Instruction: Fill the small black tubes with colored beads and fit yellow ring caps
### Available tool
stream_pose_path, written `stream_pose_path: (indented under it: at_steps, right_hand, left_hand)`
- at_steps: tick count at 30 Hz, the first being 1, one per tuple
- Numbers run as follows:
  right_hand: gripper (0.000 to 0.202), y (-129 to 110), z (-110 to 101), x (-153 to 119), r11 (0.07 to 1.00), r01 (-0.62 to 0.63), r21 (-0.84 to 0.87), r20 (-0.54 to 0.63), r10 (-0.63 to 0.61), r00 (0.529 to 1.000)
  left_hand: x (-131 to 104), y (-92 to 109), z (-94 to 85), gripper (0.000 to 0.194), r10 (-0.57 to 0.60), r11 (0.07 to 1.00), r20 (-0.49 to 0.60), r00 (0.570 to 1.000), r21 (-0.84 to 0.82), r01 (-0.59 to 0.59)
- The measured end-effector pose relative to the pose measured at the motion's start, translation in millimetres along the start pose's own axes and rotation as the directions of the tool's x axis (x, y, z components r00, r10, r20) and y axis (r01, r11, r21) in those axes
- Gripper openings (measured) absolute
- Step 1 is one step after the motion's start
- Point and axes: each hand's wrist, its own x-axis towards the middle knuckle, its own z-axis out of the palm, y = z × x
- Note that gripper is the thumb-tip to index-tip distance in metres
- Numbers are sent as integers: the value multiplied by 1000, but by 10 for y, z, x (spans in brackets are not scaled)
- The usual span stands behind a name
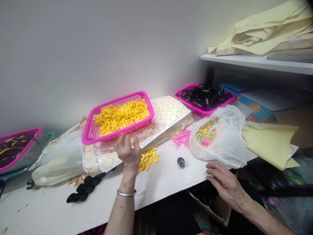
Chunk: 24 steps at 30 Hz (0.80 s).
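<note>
My left hand is over printed sheets of round stickers, just below the near rim of a pink basket. Its fingers look bent and apart, their tips partly hidden. Yellow ring-shaped pieces fill that basket, and a small pile of yellow rings lies beside my wrist. At the table's front edge my right hand has its fingers stretched out, holding nothing. A small black cup with coloured beads inside stands between the hands. A white plastic bag of multicoloured beads lies beyond my right hand.
Loose pink beads lie left of the bag. Behind is a second pink basket of black pieces. Several black cups lie at the left front. A shelf carries yellow paper. An open carton sits below the table edge.
</note>
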Motion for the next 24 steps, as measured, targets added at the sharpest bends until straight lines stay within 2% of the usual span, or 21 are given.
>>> stream_pose_path:
  at_steps: [1,2,3,4,5,6,7,8,9,10,11,12,13,14,15,16,17,19,20,22,24]
  right_hand:
    - [16,20,-28,-35,1000,-14,0,-14,14,1000]
    - [16,33,-55,-68,1000,-28,2,-27,28,999]
    - [16,41,-80,-99,999,-42,6,-40,42,998]
    - [15,42,-102,-127,998,-58,11,-47,58,997]
    - [14,38,-120,-153,997,-76,15,-48,77,996]
    - [14,32,-135,-177,995,-97,18,-44,98,994]
    - [13,24,-146,-201,993,-118,20,-42,119,992]
    - [13,16,-154,-223,990,-139,22,-39,140,989]
    - [12,10,-159,-245,987,-159,25,-36,160,986]
    - [11,6,-161,-264,983,-178,30,-35,179,983]
    - [11,6,-161,-279,980,-197,40,-34,198,980]
    - [10,7,-157,-290,975,-215,53,-28,216,976]
    - [10,9,-152,-294,970,-233,71,-17,235,972]
    - [9,10,-145,-290,963,-253,90,-5,254,967]
    - [9,7,-136,-278,957,-270,109,8,271,963]
    - [9,0,-127,-259,951,-284,124,21,283,959]
    - [9,-15,-120,-236,947,-291,136,34,289,957]
    - [9,-61,-112,-186,946,-287,150,57,281,958]
    - [8,-90,-113,-166,947,-281,156,70,273,959]
    - [8,-143,-123,-147,945,-274,176,86,263,961]
    - [7,-175,-135,-156,938,-283,200,83,271,959]
  left_hand:
    - [233,-24,-15,32,-8,1000,-29,1000,18,8]
    - [471,-49,-11,31,-10,1000,-7,1000,26,11]
    - [704,-71,14,29,-15,999,62,998,36,13]
    - [923,-91,58,27,-25,998,179,984,59,15]
    - [1118,-102,115,24,-76,994,308,948,103,46]
    - [1281,-101,179,21,-129,987,456,881,141,72]
    - [1408,-82,240,18,-163,984,592,790,154,88]
    - [1492,-40,290,18,-161,986,643,749,146,86]
    - [1533,27,324,19,-135,990,635,760,120,75]
    - [1528,121,341,22,-86,996,565,820,72,55]
    - [1478,240,343,25,-21,1000,448,894,8,19]
    - [1385,378,337,27,49,997,323,945,-65,-30]
    - [1252,531,332,28,125,985,245,961,-148,-91]
    - [1087,690,335,27,216,958,267,939,-242,-152]
    - [899,849,354,24,332,919,381,863,-338,-204]
    - [698,997,395,22,465,869,532,708,-428,-250]
    - [498,1129,457,18,506,851,581,637,-458,-259]
    - [143,1321,625,9,537,839,647,542,-475,-264]
    - [3,1376,715,9,505,863,708,494,-429,-267]
    - [-190,1419,866,11,475,880,739,477,-399,-258]
    - [-282,1406,954,15,448,894,748,489,-378,-240]
